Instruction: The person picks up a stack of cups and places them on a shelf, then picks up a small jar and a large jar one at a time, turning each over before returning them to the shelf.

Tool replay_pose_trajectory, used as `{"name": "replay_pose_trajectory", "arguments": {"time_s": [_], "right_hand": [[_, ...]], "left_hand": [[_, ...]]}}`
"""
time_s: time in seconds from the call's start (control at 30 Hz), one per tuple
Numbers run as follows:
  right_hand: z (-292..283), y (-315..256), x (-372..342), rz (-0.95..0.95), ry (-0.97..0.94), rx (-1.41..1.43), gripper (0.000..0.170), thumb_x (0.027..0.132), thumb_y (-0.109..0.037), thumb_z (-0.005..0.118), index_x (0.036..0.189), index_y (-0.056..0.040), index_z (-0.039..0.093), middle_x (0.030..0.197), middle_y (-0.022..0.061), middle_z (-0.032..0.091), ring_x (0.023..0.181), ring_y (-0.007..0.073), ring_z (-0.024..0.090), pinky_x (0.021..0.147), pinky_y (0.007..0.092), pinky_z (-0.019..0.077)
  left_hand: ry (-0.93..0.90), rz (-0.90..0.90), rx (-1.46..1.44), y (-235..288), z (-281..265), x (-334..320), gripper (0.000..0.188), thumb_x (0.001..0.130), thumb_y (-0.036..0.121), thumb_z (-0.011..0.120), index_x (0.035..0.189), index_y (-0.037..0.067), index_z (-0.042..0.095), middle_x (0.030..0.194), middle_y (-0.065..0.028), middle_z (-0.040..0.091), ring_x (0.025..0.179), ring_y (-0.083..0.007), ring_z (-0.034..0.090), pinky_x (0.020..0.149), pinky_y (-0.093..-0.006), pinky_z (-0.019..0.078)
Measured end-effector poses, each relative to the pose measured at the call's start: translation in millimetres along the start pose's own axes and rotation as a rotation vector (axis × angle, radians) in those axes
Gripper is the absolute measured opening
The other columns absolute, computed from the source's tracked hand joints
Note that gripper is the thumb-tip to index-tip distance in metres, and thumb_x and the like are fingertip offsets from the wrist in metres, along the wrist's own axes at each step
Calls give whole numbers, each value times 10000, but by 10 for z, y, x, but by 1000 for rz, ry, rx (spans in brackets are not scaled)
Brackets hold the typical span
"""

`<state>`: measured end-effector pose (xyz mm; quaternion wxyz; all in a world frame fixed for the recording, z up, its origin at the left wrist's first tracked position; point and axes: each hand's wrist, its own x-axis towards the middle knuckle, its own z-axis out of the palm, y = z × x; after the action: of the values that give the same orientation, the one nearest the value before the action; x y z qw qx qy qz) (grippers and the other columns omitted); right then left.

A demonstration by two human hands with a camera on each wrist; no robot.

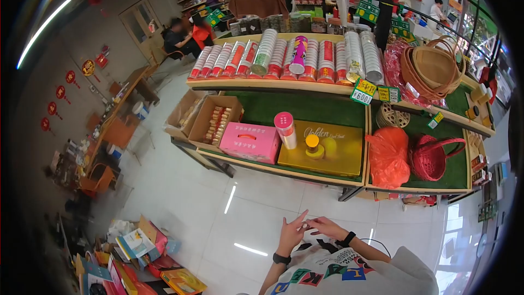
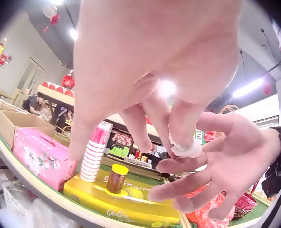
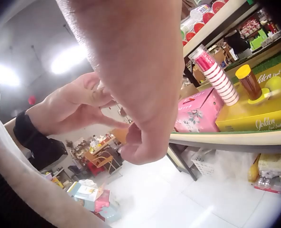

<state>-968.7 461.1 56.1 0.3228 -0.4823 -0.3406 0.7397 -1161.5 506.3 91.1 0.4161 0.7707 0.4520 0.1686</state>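
My left hand [image 1: 293, 236] is in front of my body, fingers pointing forward. It pinches a small crumpled white piece, like tissue [image 2: 186, 147], at its fingertips. My right hand [image 1: 326, 227] meets it from the right, with its fingers [image 2: 178, 191] loosely spread below the white piece and its thumb behind the left fingers. In the right wrist view the back of the right hand hides much of the contact. Beyond the hands, a jar with a yellow lid [image 1: 312, 143] and a pink-topped tube of stacked white pieces [image 1: 285, 130] stand at a gold box [image 1: 344, 150].
A pink carton [image 1: 250, 143] and open cardboard box [image 1: 217, 122] stand left on the green-lined shelf. A red plastic bag [image 1: 388, 155] and red basket [image 1: 431, 158] are to the right. Wicker baskets [image 1: 434, 63] sit above; piled packages [image 1: 136, 246] lie lower left.
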Motion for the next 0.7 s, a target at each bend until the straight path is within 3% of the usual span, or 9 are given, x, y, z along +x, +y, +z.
{"name": "replay_pose_trajectory", "arguments": {"time_s": [0.13, 0.23, 0.27, 0.37, 0.43, 0.57, 0.67, 0.7], "right_hand": [[119, 48, 147, -32, 75, 4, 457, 1043, -417, 541, 1225, -14, 654, 1126, 57, 680, 1041, 156, 645, 897, 326, 538], [179, 101, 233, -86, 87, 27, 335, 1059, -317, 542, 1186, -25, 646, 1163, 46, 652, 1051, 131, 631, 907, 318, 554], [201, 76, 210, -112, 91, 126, 284, 1060, -285, 540, 1164, -41, 642, 1174, 36, 651, 1037, 136, 642, 894, 312, 554], [209, -9, 226, -52, 178, 183, 281, 1057, -275, 545, 1179, -36, 629, 1193, 42, 649, 1052, 160, 649, 892, 318, 555], [184, -27, 269, -41, 210, 260, 250, 1043, -220, 541, 1196, -35, 611, 1195, 71, 643, 1060, 193, 656, 884, 328, 556], [189, -96, 402, -24, 221, 374, 247, 986, -105, 536, 1215, -34, 595, 1166, 81, 631, 1044, 200, 653, 867, 352, 559], [166, -74, 609, 0, 159, 358, 280, 967, -79, 513, 1233, -45, 594, 1140, 74, 617, 1013, 187, 643, 858, 354, 556], [144, -38, 699, 12, 133, 341, 288, 964, -78, 505, 1236, -49, 596, 1126, 69, 612, 996, 179, 638, 853, 352, 554]], "left_hand": [[145, 138, 85, -193, -11, 27, 637, 877, 162, 710, 1472, 268, 508, 1334, -61, 656, 1267, -326, 593, 1133, -706, 249], [-12, 69, -31, -191, -179, 25, 656, 855, 182, 747, 1467, 238, 517, 1453, -74, 565, 1365, -375, 496, 1123, -708, 262], [13, 110, -35, -217, -212, -3, 694, 834, 192, 781, 1472, 206, 507, 1417, -90, 594, 1365, -410, 487, 1115, -712, 271], [142, 75, -187, -422, -289, -45, 616, 845, 174, 781, 1422, 171, 566, 1400, -87, 609, 1373, -395, 484, 1116, -705, 273], [220, 97, -190, -767, -291, -88, 613, 884, 195, 750, 1453, 201, 524, 1396, -75, 614, 1405, -392, 441, 1135, -696, 239], [236, -143, -78, -907, -530, -248, 569, 908, 196, 731, 1441, 193, 534, 1285, -56, 686, 1402, -337, 463, 1166, -651, 216], [247, -214, 10, -1019, -682, -341, 565, 905, 195, 735, 1435, 169, 542, 1142, -35, 746, 1379, -281, 501, 1180, -631, 190], [281, -177, 64, -1076, -706, -376, 568, 903, 179, 733, 1437, 158, 539, 1109, -48, 753, 1341, -279, 538, 1171, -608, 233]]}}
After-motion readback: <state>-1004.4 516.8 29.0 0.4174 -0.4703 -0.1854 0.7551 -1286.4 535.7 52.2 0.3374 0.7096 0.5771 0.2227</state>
